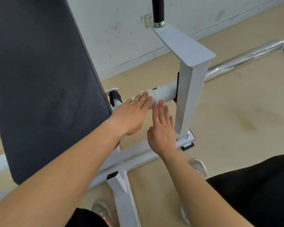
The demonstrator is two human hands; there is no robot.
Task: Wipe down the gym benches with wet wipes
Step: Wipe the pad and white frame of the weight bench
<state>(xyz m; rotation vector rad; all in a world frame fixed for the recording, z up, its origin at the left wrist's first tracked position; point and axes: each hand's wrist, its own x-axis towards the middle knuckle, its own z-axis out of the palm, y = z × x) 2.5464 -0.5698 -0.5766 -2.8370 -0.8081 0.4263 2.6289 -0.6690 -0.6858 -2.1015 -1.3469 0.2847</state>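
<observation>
Mid-frame, the left hand [131, 113], fingers flat, presses the wipe [152, 97] onto the white bar [168, 94], the straight-fingered right hand [161, 130] touching its edge; wiping seems underway, and sliding along the bar likely comes next.

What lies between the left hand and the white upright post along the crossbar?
The wet wipe, draped over the crossbar; the head view shows it.

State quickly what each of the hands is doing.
Left hand: open, pressing the wet wipe onto the bar.
Right hand: open, holding nothing.
</observation>
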